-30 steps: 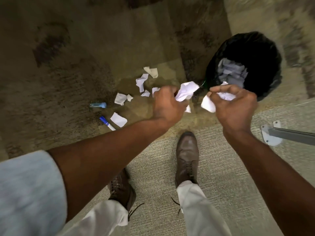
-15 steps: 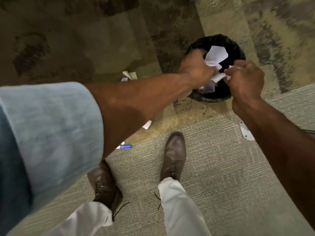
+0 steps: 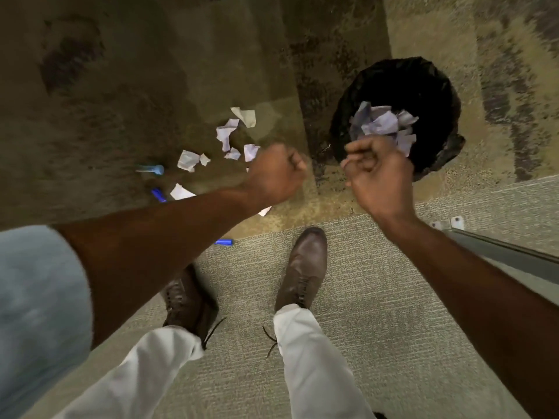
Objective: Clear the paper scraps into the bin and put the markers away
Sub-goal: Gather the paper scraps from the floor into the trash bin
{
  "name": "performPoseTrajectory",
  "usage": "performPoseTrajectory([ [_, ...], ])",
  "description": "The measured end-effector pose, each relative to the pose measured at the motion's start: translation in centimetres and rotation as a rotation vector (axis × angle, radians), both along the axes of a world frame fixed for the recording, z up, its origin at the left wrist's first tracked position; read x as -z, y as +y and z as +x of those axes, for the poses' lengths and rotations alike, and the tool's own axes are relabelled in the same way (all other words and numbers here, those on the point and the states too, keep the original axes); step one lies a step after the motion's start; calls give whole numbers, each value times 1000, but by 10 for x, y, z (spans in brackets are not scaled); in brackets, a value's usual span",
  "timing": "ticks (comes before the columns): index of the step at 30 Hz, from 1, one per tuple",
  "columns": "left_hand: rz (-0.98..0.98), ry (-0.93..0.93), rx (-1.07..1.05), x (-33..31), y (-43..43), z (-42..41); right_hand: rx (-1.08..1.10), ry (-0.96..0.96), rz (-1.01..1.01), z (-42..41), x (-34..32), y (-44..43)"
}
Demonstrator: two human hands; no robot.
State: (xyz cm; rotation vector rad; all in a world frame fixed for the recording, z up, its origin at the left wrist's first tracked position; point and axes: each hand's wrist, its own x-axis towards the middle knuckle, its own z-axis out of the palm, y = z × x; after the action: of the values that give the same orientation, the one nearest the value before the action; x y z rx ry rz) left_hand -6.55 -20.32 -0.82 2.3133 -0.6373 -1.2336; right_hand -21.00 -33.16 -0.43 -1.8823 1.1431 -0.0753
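A black-lined bin (image 3: 435, 86) stands on the carpet at upper right with several crumpled paper scraps (image 3: 384, 122) inside. My right hand (image 3: 378, 173) hovers at its near rim, fingers curled, nothing seen in it. My left hand (image 3: 276, 176) is a loose fist left of the bin, also with nothing seen in it. Several white paper scraps (image 3: 225, 134) lie on the floor to the left. A light blue marker (image 3: 152, 169), a blue marker (image 3: 158, 195) and a blue cap or marker end (image 3: 224, 242) lie near them, partly hidden by my left forearm.
My two brown shoes (image 3: 302, 267) stand on a lighter carpet strip below the hands. A metal bracket and rail (image 3: 456, 223) sit on the floor at the right. One scrap (image 3: 265, 210) peeks out under my left wrist.
Both hands held paper over the bin half a second ago; now the paper lies in the bin and both hands have pulled back toward me, the left one moving left.
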Motion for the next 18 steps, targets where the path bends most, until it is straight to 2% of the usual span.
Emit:
performPoseTrajectory([
  [2,102,-62,38,19,36,8,-156,28,6,6,17,25],
  [7,289,-86,-46,81,131,30,-421,161,21,24,78,76],
  [11,426,-119,20,135,190,34,-618,282,-40,34,134,107],
  [18,424,-183,139,205,232,25,-720,291,-138,48,212,147],
])
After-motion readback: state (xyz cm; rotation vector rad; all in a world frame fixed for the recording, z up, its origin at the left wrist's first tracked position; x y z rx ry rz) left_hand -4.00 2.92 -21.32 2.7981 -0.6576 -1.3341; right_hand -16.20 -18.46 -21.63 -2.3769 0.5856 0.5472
